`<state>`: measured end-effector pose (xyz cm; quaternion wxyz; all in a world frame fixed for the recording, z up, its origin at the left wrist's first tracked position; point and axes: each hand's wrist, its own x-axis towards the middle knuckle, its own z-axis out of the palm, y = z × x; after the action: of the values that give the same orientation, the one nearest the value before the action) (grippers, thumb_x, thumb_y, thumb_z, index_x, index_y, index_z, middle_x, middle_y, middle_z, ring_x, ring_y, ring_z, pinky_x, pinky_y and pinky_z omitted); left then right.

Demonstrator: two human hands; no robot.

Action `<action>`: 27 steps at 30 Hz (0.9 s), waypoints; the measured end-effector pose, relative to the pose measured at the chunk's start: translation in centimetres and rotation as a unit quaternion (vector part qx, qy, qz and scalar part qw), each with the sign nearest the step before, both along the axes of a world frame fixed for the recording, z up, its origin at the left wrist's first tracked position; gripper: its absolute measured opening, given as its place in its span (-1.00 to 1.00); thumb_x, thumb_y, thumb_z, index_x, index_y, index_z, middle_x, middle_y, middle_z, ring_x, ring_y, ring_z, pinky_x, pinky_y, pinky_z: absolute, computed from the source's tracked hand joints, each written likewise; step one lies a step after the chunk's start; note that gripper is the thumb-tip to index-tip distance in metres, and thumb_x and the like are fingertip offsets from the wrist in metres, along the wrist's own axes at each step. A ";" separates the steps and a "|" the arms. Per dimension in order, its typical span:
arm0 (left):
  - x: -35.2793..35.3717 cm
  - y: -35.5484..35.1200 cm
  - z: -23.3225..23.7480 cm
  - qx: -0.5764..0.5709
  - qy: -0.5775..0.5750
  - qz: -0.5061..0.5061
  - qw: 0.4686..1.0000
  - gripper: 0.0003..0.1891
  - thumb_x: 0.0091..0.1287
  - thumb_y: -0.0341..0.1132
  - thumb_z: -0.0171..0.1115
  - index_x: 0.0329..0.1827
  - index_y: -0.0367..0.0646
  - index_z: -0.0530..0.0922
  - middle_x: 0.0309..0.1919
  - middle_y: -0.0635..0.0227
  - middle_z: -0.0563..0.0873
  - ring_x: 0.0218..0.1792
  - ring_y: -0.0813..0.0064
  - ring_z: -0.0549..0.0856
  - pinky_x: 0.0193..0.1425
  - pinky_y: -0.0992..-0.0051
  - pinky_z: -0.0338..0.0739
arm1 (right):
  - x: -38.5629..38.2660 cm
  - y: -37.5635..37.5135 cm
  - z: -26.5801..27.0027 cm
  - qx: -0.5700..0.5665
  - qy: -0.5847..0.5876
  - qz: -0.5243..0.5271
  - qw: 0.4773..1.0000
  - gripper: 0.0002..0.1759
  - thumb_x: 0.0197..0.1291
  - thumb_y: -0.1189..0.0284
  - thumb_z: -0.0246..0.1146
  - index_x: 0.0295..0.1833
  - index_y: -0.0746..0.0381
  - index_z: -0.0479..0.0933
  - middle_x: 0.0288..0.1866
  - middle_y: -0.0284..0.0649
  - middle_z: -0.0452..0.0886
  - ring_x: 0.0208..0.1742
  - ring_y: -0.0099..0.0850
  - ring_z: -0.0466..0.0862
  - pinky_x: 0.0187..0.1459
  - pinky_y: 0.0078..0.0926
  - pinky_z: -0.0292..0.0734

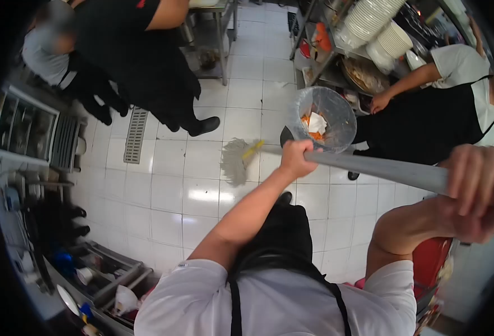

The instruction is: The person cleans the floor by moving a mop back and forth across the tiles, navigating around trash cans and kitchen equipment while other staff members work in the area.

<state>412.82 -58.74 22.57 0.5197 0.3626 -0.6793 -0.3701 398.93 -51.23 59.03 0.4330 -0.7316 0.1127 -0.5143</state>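
One mop (pixel 237 162), strands splayed flat on the tiles (pixel 202 193) in front of the person, L of the bin. Its yellow clamp (pixel 253 149) sits just above the strands; the grey pole (pixel 378 166) slants up to the person's R side.

L hand (pixel 298 159) is clenched round the pole partway along, R hand (pixel 476 193) wrapped round the top end, a bit blurred – prob. spaced apart for leverage, w/ L hand as guide & R hand to push or pull. Slanted pole likely lets the strands reach out w/o the person bending much.

Bin (pixel 345 115) stands just beyond L hand, w/ a clear liner (pixel 336 101) over its rim, prob. so scraps don't foul the wall. Orange scraps (pixel 316 135) & white paper (pixel 317 122) inside.

Further R, a co-worker (pixel 426 120) in a black apron, one hand nr the rack (pixel 336 53); bowls (pixel 373 19) are nested there, likely to save space. Far L, another person (pixel 140 61) in black, nr a floor grate (pixel 136 134) – set flush, presumably for drainage.
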 end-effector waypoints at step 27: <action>-7.2 -67.1 -4.8 -0.134 -0.320 0.100 0.933 -0.47 0.38 0.10 0.09 -0.18 -0.28 0.68 -0.38 -0.08 0.74 -0.24 0.00 0.78 -0.13 0.14 0.62 | -7.8 -55.7 -38.2 0.246 0.244 -0.524 0.778 -0.35 0.15 -0.08 0.40 0.08 0.27 0.60 -0.11 -0.12 0.73 -0.05 -0.30 0.70 0.02 -0.37 0.57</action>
<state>405.59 -125.79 17.73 0.3532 0.4550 -0.8128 -0.0864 391.13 -106.92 20.85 0.2202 -0.5291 0.7031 -0.4209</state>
